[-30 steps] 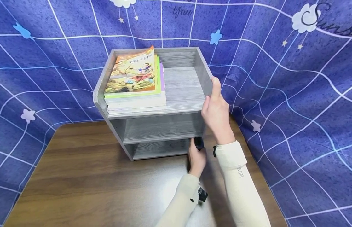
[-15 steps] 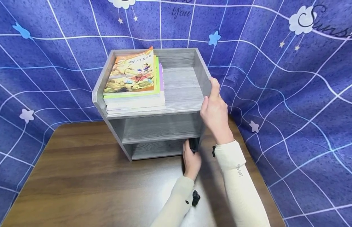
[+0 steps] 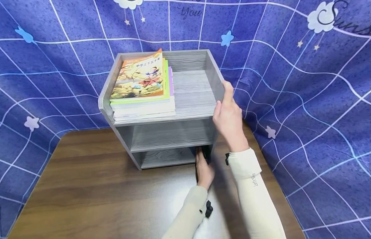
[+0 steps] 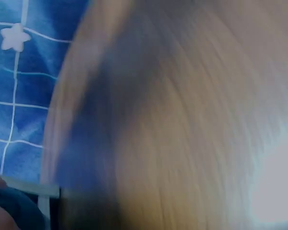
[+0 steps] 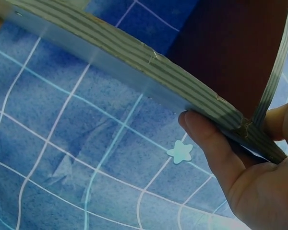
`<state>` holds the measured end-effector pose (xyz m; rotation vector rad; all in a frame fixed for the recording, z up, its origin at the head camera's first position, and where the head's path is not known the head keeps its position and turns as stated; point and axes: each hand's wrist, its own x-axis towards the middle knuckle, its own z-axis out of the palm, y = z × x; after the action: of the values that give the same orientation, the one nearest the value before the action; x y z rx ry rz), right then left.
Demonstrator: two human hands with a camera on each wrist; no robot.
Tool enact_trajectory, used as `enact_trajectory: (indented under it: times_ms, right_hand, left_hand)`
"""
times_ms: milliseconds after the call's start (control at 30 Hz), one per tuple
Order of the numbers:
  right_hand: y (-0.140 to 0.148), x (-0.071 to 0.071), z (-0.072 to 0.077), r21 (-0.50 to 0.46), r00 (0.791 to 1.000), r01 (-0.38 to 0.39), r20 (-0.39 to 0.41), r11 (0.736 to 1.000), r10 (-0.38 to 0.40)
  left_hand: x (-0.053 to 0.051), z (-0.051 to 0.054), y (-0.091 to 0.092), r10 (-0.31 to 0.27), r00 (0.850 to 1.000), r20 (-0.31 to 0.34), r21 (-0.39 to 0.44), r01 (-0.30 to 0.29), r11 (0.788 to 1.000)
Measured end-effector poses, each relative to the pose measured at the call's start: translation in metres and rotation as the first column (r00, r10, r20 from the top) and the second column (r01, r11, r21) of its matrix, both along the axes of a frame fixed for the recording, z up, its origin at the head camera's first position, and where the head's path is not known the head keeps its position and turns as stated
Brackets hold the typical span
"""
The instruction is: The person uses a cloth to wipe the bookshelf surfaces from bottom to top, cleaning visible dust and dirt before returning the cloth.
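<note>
A grey wood-grain shelf unit (image 3: 191,86) with several levels stands on the table. My right hand (image 3: 230,118) grips the front of its right side panel near the top. In the right wrist view, the thumb and fingers of the right hand (image 5: 249,177) lie on either side of the panel's edge (image 5: 134,52). My left hand (image 3: 205,171) reaches into the lowest opening at the right and holds a dark, nearly black object (image 3: 207,153). In the left wrist view, fingers border this dark object (image 4: 17,206) beside the shelf's pale edge. Its kind cannot be made out.
Stacked books (image 3: 140,79) with a colourful top cover lie on the left of the top level. A brown wooden table (image 3: 98,192) carries the shelf. Behind and to the right hangs a blue patterned curtain (image 3: 293,99).
My left hand first shifted slightly left with the dark object, then a little back to the right at the lowest opening. The right hand keeps its grip; shelf and books stay put.
</note>
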<state>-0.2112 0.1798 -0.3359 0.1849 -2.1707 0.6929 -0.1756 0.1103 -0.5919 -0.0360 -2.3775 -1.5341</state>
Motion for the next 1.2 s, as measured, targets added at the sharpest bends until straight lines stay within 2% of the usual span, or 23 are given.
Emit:
enact_trajectory:
  times_ms: [67,167,367,467,533,667,733,800,833,867,900,933,967,1033,1067,1100,1133,1167,1200]
  right_hand:
    - [0.000,0.000,0.000,-0.002,1.000,0.004,-0.002,1.000,-0.004]
    - [-0.001,-0.001,-0.001,0.003,1.000,0.007,-0.009,1.000,-0.007]
    - [0.000,-0.001,-0.001,0.032,1.000,0.001,-0.031,0.999,0.000]
    - [-0.001,-0.001,-0.002,0.037,0.999,-0.006,-0.037,0.999,0.008]
    - [-0.001,-0.001,-0.002,0.038,0.999,-0.008,-0.042,0.999,0.009]
    - [-0.001,-0.001,-0.002,0.034,0.999,-0.005,-0.047,0.999,0.006]
    - [-0.001,-0.001,-0.002,0.032,0.999,-0.008,-0.045,0.999,0.010]
    - [0.000,-0.001,-0.001,0.032,0.999,-0.009,-0.047,0.999,0.011]
    - [0.000,-0.001,-0.002,0.031,0.999,-0.008,-0.047,0.999,0.009]
    - [0.000,-0.001,-0.002,0.028,0.999,-0.006,-0.045,1.000,0.007]
    - [0.000,-0.001,-0.002,0.025,0.999,-0.005,-0.043,1.000,0.006]
    - [0.000,-0.001,-0.002,0.021,0.999,-0.004,-0.039,1.000,0.005]
    - [0.000,-0.001,-0.002,0.016,0.999,-0.003,-0.035,1.000,0.003]
    - [0.000,-0.001,-0.002,0.004,1.000,-0.002,-0.026,1.000,0.002]
    - [0.000,-0.001,-0.002,-0.001,1.000,-0.004,-0.025,1.000,0.004]
    - [0.000,-0.001,-0.002,-0.006,1.000,-0.009,-0.025,1.000,0.008]
    - [0.001,-0.002,-0.001,-0.010,1.000,-0.013,-0.027,1.000,0.013]
    - [0.001,-0.002,-0.001,-0.012,0.999,-0.017,-0.031,1.000,0.017]
    - [0.002,-0.002,0.000,-0.014,0.999,-0.024,-0.036,1.000,0.024]
  left_hand:
    - [0.000,0.001,0.006,0.014,0.999,0.046,0.099,-0.019,0.995]
    - [0.000,0.002,0.013,0.030,0.997,0.072,0.183,-0.042,0.982]
    - [0.002,0.010,0.020,0.061,0.997,0.044,0.235,-0.069,0.969]
    - [0.004,0.021,0.021,0.083,0.996,0.025,0.276,-0.087,0.957]
    - [0.005,0.032,0.022,0.083,0.996,0.015,0.325,-0.083,0.942]
    - [0.005,0.053,0.022,0.067,0.998,0.000,0.442,-0.060,0.895]
    - [0.004,0.057,0.022,0.078,0.997,0.010,0.467,-0.073,0.881]
    - [0.003,0.056,0.024,0.109,0.994,0.027,0.483,-0.109,0.869]
    - [0.002,0.054,0.024,0.121,0.992,0.046,0.512,-0.128,0.849]
    - [0.001,0.052,0.025,0.127,0.989,0.070,0.563,-0.144,0.814]
    - [0.001,0.050,0.025,0.119,0.988,0.100,0.637,-0.155,0.755]
    - [0.000,0.049,0.024,0.100,0.986,0.134,0.723,-0.167,0.671]
    - [0.000,0.049,0.023,0.075,0.984,0.160,0.812,-0.174,0.557]
    - [0.001,0.049,0.021,0.022,0.981,0.191,0.939,-0.190,0.286]
    - [0.002,0.050,0.019,0.000,0.982,0.191,0.970,-0.189,0.156]
    - [0.002,0.051,0.018,-0.017,0.983,0.180,0.983,-0.180,0.041]
    - [0.003,0.053,0.017,-0.030,0.987,0.161,0.986,-0.162,-0.049]
    - [0.003,0.056,0.015,-0.042,0.991,0.126,0.985,-0.130,-0.115]
    - [0.003,0.059,0.015,-0.054,0.994,0.098,0.981,-0.106,-0.165]
